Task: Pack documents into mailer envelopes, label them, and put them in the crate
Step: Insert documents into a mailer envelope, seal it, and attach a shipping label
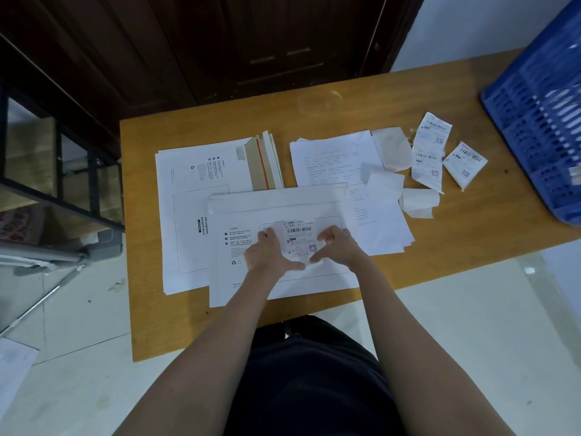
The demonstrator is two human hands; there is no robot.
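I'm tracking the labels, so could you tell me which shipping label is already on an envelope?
The shipping label between both hands, on the front envelope; the others lie loose near the crate.

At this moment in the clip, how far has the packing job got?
Partly done. In hand: both hands, left hand and right hand, press a barcode label onto the front mailer envelope. Its flap looks closed, so it is probably packed. Peeled backing papers suggest earlier labelling. Left: loose documents, spare labels, a stack of unused envelopes, and this one has not reached the blue crate.
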